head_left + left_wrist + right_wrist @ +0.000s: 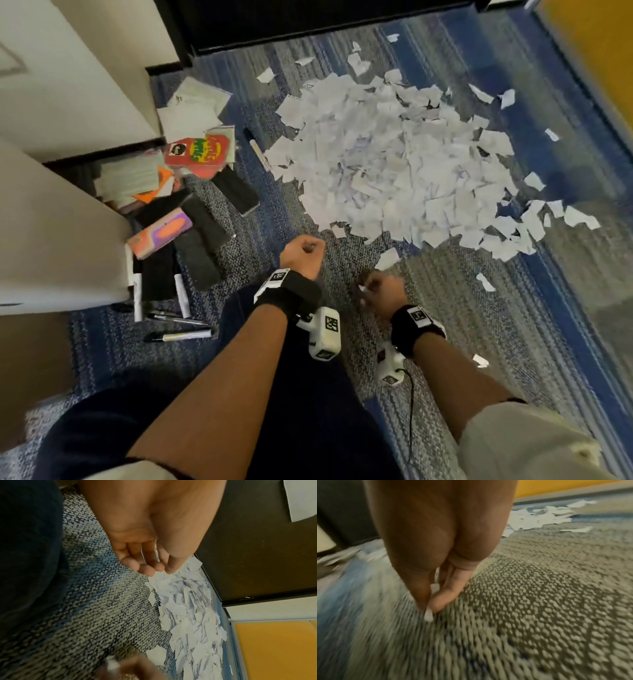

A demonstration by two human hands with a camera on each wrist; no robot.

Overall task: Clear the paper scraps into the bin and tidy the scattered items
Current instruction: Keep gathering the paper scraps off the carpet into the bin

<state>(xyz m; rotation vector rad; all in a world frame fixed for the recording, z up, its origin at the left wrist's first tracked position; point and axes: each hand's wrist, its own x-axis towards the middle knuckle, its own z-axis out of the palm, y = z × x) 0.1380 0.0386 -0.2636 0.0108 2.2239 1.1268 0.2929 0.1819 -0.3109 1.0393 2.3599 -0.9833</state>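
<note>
A big pile of torn white paper scraps (394, 157) lies on the blue-grey carpet ahead of me; it also shows in the left wrist view (188, 615) and, blurred, in the right wrist view (539, 517). My left hand (308, 246) hovers at the pile's near edge, curled into a fist, and a sliver of paper (156, 547) shows between its fingers and palm. My right hand (368, 291) is low over bare carpet and pinches one small white scrap (429, 614) between thumb and fingers. No bin is in view.
Left of the pile lie colourful booklets (198, 150), black pads (236, 190), stacked papers (195, 102) and several markers and pens (178, 335) beside a white cabinet (61, 102). Dark furniture (308, 20) stands behind the pile, a yellow panel (596, 44) at right. Loose scraps (484, 282) dot the carpet.
</note>
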